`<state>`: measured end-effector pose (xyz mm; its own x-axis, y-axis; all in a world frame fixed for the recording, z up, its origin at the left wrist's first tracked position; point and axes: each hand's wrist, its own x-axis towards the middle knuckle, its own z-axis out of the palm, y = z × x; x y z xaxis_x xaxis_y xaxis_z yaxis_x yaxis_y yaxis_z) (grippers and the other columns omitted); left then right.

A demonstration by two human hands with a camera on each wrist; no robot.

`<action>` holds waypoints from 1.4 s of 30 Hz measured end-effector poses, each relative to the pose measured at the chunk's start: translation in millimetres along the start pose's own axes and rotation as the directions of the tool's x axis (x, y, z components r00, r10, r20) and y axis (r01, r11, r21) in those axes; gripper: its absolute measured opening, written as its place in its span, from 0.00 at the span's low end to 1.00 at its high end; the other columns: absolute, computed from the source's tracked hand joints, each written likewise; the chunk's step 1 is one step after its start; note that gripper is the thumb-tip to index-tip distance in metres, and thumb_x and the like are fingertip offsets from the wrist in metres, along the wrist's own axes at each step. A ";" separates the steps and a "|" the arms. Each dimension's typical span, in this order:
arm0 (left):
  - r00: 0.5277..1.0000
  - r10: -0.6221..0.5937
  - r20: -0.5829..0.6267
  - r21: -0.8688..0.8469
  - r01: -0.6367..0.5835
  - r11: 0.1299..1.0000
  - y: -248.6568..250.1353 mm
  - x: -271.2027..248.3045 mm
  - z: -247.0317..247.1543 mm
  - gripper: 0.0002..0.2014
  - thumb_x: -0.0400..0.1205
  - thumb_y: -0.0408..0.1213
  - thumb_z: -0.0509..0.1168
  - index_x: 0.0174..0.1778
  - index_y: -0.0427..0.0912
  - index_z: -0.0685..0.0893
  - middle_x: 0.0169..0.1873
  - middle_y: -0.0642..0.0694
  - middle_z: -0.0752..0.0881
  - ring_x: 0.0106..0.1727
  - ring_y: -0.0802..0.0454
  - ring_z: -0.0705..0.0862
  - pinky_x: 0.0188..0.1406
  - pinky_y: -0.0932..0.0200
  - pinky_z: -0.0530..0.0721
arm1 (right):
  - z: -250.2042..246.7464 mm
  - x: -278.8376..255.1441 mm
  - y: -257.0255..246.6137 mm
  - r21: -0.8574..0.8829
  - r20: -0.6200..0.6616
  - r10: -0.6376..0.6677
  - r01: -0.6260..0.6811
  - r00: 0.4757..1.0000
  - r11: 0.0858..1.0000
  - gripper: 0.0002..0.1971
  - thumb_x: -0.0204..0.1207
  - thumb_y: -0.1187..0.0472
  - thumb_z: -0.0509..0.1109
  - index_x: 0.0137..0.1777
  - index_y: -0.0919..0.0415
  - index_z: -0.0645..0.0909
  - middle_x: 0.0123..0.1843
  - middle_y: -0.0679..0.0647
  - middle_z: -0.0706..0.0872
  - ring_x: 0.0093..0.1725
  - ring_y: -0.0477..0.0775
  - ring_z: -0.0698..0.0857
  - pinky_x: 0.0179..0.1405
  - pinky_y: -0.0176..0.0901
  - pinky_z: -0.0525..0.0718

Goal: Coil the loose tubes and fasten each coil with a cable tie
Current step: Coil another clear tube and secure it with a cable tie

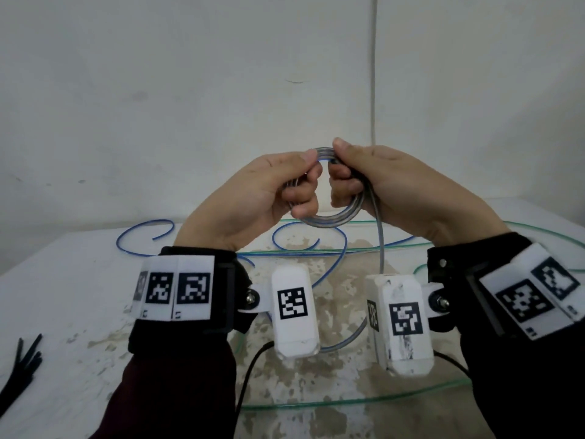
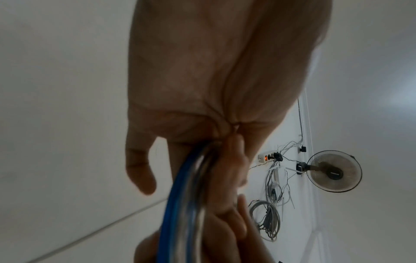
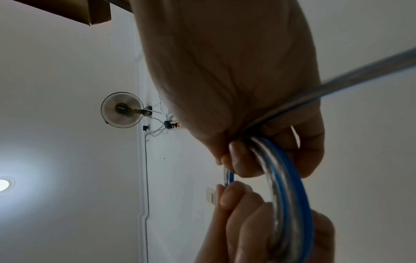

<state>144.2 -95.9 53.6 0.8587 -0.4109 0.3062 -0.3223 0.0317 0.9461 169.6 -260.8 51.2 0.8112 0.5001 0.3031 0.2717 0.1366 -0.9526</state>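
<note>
The clear, blue-striped tube looked light, springy and fairly slick (a judgement from how tightly it had to be held), so the stacked turns, not a single strand, seemed the place to take hold. Its coil was held up above the surface, gripped between both hands: the left hand curled round the coil's left side, the right hand round its right, thumbs nearly touching on top. A loose tail dropped from the right hand. Black cable ties lay well apart at the surface's left edge.
</note>
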 end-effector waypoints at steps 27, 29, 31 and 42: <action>1.000 0.010 0.012 0.078 -0.011 0.997 -1.9 -1.0 -3.1 0.15 0.86 0.39 0.52 0.38 0.36 0.76 0.17 0.51 0.72 0.20 0.51 0.74 0.29 0.64 0.76 | -4.0 -1.2 1.7 -0.239 0.067 -0.114 0.127 0.991 0.963 0.18 0.88 0.57 0.51 0.42 0.62 0.76 0.40 0.62 0.66 0.27 0.43 0.68 0.37 0.38 0.74; 1.000 0.028 -0.010 0.144 -0.026 0.989 -1.5 -2.1 -4.8 0.14 0.86 0.37 0.53 0.40 0.35 0.77 0.18 0.52 0.69 0.20 0.54 0.73 0.29 0.65 0.75 | -0.7 0.2 3.8 -0.226 0.062 -0.093 0.105 0.994 0.969 0.19 0.88 0.57 0.50 0.41 0.62 0.77 0.35 0.59 0.67 0.27 0.43 0.68 0.37 0.38 0.74; 0.993 0.095 -0.067 0.190 -0.081 0.979 -1.9 -0.8 -6.3 0.13 0.88 0.35 0.53 0.42 0.33 0.76 0.22 0.49 0.64 0.19 0.58 0.64 0.23 0.69 0.68 | 3.9 3.4 6.6 -0.151 0.003 -0.078 0.077 0.997 0.986 0.19 0.88 0.57 0.50 0.40 0.62 0.77 0.26 0.50 0.68 0.26 0.45 0.72 0.42 0.41 0.76; 0.965 0.200 -0.170 0.092 -0.186 0.978 -3.7 7.9 2.3 0.15 0.89 0.36 0.51 0.38 0.36 0.74 0.18 0.51 0.67 0.19 0.53 0.73 0.27 0.64 0.74 | 0.5 4.1 1.7 0.024 -0.081 -0.120 0.123 0.989 0.992 0.18 0.88 0.55 0.50 0.38 0.60 0.72 0.23 0.46 0.65 0.26 0.47 0.72 0.38 0.37 0.80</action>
<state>151.3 -101.4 52.3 0.8319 -0.2357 0.5024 -0.5120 0.0232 0.8587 173.2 -258.1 50.8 0.8118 0.4092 0.4166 0.3565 0.2177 -0.9086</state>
